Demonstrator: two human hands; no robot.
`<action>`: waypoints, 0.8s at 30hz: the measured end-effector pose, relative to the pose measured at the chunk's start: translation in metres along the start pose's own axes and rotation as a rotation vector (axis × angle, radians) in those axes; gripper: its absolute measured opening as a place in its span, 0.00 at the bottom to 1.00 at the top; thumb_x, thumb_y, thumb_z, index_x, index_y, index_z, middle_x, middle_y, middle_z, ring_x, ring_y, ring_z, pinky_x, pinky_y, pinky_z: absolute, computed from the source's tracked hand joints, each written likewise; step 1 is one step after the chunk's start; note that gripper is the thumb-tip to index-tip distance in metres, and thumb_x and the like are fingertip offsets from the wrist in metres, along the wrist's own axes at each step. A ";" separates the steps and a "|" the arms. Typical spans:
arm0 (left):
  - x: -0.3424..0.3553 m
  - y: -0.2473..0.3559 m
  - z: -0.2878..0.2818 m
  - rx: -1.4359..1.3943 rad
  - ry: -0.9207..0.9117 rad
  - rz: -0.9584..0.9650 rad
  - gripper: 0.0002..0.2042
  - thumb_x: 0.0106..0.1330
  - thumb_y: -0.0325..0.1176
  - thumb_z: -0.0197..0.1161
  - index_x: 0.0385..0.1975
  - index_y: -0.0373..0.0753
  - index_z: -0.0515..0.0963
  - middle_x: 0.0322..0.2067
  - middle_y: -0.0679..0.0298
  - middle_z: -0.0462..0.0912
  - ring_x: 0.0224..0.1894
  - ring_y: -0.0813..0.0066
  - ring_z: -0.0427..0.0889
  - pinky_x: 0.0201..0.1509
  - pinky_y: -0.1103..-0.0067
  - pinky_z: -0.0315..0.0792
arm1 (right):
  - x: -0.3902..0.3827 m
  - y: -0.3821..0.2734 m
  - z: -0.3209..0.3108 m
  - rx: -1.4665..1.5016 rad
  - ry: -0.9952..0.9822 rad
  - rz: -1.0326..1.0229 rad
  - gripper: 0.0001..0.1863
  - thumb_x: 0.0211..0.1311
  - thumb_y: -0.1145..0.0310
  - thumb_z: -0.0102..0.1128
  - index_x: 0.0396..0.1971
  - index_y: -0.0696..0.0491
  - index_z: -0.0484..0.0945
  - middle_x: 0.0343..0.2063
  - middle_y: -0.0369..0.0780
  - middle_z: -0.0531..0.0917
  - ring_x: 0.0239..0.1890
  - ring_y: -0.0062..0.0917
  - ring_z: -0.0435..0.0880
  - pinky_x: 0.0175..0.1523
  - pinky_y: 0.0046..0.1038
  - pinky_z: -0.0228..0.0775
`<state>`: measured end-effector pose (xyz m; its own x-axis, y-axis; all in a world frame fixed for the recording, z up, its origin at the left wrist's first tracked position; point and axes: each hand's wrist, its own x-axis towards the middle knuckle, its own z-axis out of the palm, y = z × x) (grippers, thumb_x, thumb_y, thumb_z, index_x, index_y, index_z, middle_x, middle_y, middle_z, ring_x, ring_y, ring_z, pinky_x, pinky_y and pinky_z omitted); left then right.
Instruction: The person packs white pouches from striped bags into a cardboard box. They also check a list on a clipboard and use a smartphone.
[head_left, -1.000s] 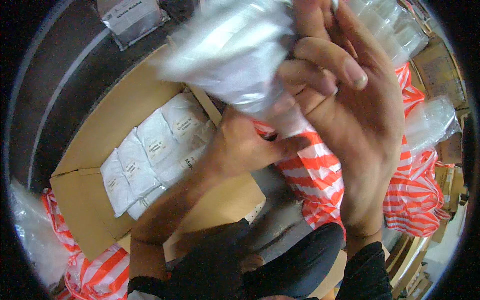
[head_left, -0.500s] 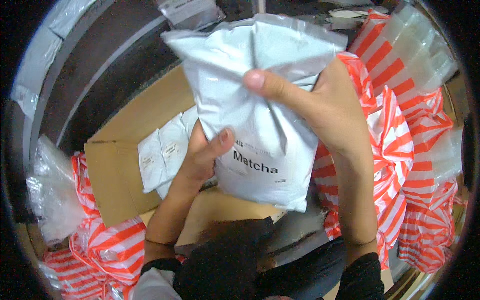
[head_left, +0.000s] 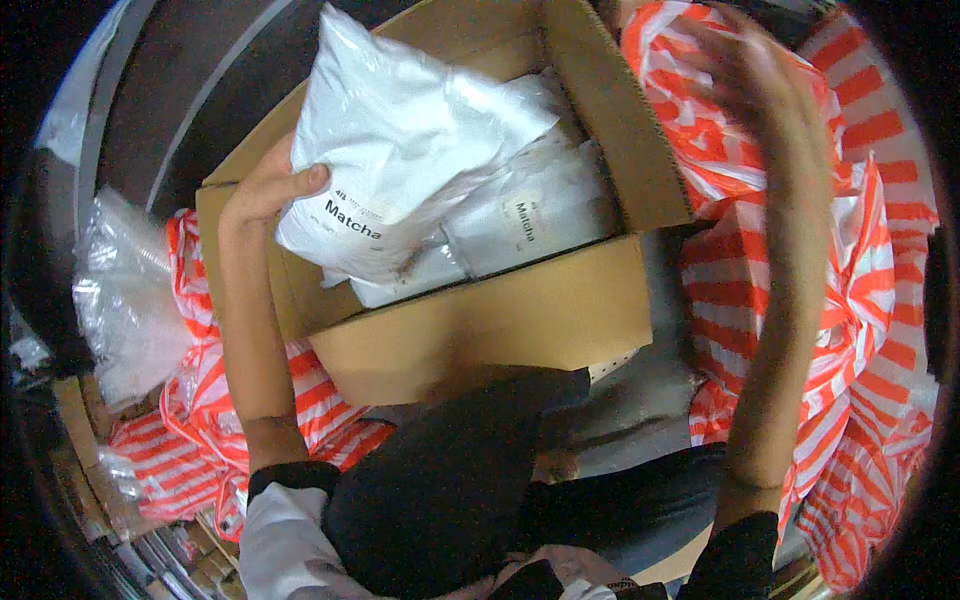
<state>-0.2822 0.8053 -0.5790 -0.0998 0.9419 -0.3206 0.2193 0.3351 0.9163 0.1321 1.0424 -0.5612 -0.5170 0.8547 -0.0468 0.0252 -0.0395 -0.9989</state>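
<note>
Our left hand grips a white pouch by its edge, holding it over the open box, just above other pouches packed inside. Our right hand is blurred over the striped bags; we cannot tell its grip.

One open cardboard box is seen in the middle. At least three white pouches are counted in it: one large white pouch held at the left, a second pouch lying to its right, and a third pouch partly hidden beneath them. Two hands are counted, the left hand and the right hand. Several red-and-white striped bags are piled left and right, too tangled to be counted. One heap of clear plastic bags is seen at the left.
</note>
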 end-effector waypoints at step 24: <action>-0.011 -0.174 0.068 0.935 0.207 -0.180 0.22 0.76 0.51 0.50 0.47 0.37 0.79 0.34 0.41 0.84 0.41 0.40 0.83 0.48 0.54 0.73 | -0.078 0.055 0.010 -0.372 0.068 -0.204 0.23 0.71 0.64 0.61 0.60 0.61 0.75 0.53 0.49 0.84 0.55 0.30 0.83 0.61 0.29 0.71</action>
<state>-0.2530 0.7380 -0.7517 -0.3566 0.8825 -0.3066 0.8572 0.4396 0.2684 0.1654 0.9688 -0.6123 -0.4858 0.8586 0.1638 0.2421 0.3123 -0.9186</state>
